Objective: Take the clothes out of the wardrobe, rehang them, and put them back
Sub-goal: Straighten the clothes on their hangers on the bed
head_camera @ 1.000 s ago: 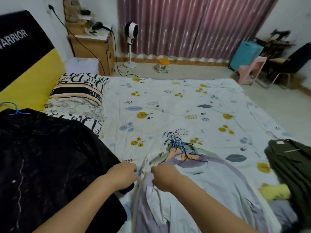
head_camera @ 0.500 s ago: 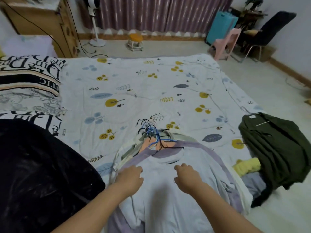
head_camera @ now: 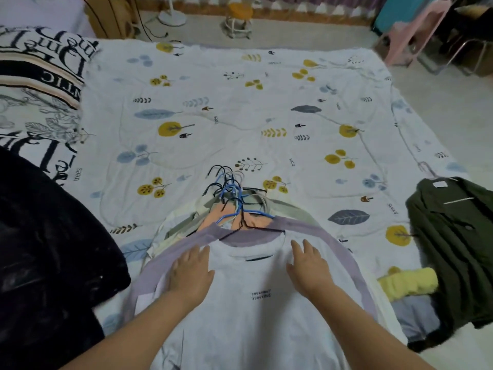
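— What is seen, starting with the biggest thing?
— A bed [head_camera: 240,108] with a leaf-print cover is seen. A big black cloth [head_camera: 48,263] is laid over its left edge, with patterned pillows [head_camera: 40,84] behind it at the far left corner.
— And on the right?
— A dark green garment [head_camera: 458,249] is draped over the right edge, with a yellow cloth [head_camera: 408,283] tucked just beside it.
— Where are the clothes to be hung?
— A pile is stacked at the near edge of the bed, in the middle. A white and purple shirt [head_camera: 256,303] is laid on top. A bunch of hanger hooks [head_camera: 229,190] is poked out at the collars.
— How are the hands held?
— The left hand [head_camera: 190,271] and right hand [head_camera: 309,265] are laid flat on the shirt, apart, with fingers straight. Nothing is gripped.
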